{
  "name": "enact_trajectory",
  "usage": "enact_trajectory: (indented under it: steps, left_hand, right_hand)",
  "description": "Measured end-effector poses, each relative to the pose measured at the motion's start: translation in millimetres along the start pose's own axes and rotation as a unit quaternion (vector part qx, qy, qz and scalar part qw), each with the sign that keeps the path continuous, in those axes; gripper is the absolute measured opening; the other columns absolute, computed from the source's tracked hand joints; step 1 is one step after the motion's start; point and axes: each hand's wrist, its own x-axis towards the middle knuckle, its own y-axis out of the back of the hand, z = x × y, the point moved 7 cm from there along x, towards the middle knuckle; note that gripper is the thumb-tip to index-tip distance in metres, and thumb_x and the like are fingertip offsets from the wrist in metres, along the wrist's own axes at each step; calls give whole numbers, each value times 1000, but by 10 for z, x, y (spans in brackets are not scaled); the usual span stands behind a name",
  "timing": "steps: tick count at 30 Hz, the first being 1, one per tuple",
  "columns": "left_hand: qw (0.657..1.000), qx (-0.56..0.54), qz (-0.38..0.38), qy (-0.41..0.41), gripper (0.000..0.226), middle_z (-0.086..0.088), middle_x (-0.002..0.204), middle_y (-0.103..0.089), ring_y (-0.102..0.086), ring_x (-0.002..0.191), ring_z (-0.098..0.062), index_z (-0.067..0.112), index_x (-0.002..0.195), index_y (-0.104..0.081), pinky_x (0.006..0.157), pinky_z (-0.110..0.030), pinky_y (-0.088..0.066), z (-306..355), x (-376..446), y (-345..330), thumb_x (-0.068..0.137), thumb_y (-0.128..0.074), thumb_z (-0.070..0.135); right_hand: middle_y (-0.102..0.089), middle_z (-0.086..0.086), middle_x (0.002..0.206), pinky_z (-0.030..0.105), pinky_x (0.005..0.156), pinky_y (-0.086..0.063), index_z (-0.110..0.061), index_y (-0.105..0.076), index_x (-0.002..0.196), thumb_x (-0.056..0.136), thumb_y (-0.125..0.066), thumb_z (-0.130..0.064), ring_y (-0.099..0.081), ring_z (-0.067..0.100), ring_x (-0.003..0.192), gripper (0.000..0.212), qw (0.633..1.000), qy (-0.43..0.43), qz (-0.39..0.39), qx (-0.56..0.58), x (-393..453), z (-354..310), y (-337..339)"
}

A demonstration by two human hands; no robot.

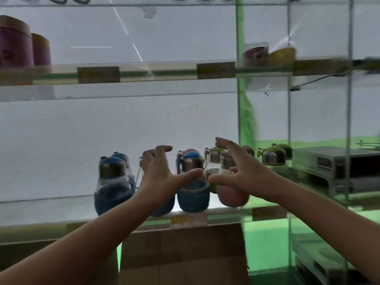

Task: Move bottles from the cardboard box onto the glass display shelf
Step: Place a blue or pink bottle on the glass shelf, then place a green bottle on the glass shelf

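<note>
Both hands hover spread-fingered, grasping nothing: left hand [162,173] before a blue-sleeved bottle [192,182], right hand [240,171] before a pink one [231,194]; rounded clear bottles stand on the glass shelf [51,210]; cardboard box [183,254] at six o'clock.

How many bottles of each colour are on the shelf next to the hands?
Blue bottles: 4 (one is mostly hidden behind the left hand)
Pink bottles: 3
Green bottles: 3
Total: 10, as far as the blurry picture lets me count.
</note>
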Motion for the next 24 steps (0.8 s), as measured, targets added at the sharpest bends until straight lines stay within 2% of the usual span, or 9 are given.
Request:
enact_trajectory:
  steps: [2,4,8,11,15,18,20,22,24]
  left_hand:
    - [999,-19,-24,-12,84,-3,123,-33,-36,120,-18,20,129,-38,92,-26,-34,198,-84,-250,62,-78,50]
    - [998,-27,-54,-25,83,-6,127,-35,-38,123,-22,19,129,-38,97,-27,-34,395,-178,-557,64,-76,52]
    - [988,-57,-133,-45,82,-8,133,-36,-40,128,-25,19,131,-37,108,-38,-37,795,-407,-1210,67,-74,53]
    - [976,-107,-182,-53,73,-3,127,-40,-45,122,-19,20,125,-42,106,-33,-38,1072,-638,-1723,67,-77,48]
    - [949,-166,-266,-44,73,1,129,-38,-41,122,-12,23,128,-40,101,-25,-35,1354,-1124,-2468,69,-76,45]
    - [923,-189,-332,-33,72,0,129,-39,-41,121,-12,23,129,-39,97,-23,-35,1551,-1580,-3020,71,-76,43]
    - [904,-191,-381,-27,72,-2,126,-43,-45,118,-13,23,125,-41,96,-24,-38,1698,-1908,-3389,68,-78,45]
    - [887,-190,-419,-36,77,-3,120,-47,-50,114,-18,26,117,-43,98,-31,-43,1862,-2224,-3681,57,-79,56]
    - [867,-181,-460,-60,79,-5,123,-46,-49,116,-20,24,121,-43,102,-36,-43,2066,-2585,-3963,58,-78,57]
  right_hand:
    - [-30,-5,150,42,108,-38,-32,-23,144,72,-77,-36,-34,12,135,90,1000,-16,14,0,-198,170,197]
    - [-31,-8,150,40,107,-40,-34,-25,143,73,-77,-35,-36,10,133,88,999,-36,20,-3,-432,347,381]
    - [-35,-10,147,35,105,-39,-34,-25,144,73,-75,-37,-39,6,129,87,996,-75,32,-23,-915,694,703]
    - [-38,-10,143,34,102,-41,-34,-26,143,74,-74,-39,-42,4,125,84,991,-119,40,-48,-1362,996,955]
    - [-38,-14,140,30,99,-42,-37,-26,141,74,-76,-32,-41,2,125,84,978,-194,41,-57,-2130,1456,1244]
    - [-35,-17,141,29,102,-41,-40,-23,141,72,-75,-40,-38,1,128,86,965,-255,25,-62,-2828,1738,1424]
    - [-33,-19,143,31,104,-40,-43,-21,141,68,-71,-51,-36,0,130,89,952,-296,18,-72,-3334,1859,1547]
    - [-32,-20,144,28,104,-40,-44,-20,141,71,-71,-49,-35,-3,130,87,941,-330,17,-77,-3816,1952,1654]
    - [-30,-22,144,24,103,-39,-48,-19,139,75,-71,-44,-33,-7,129,83,924,-373,11,-83,-4318,2035,1752]
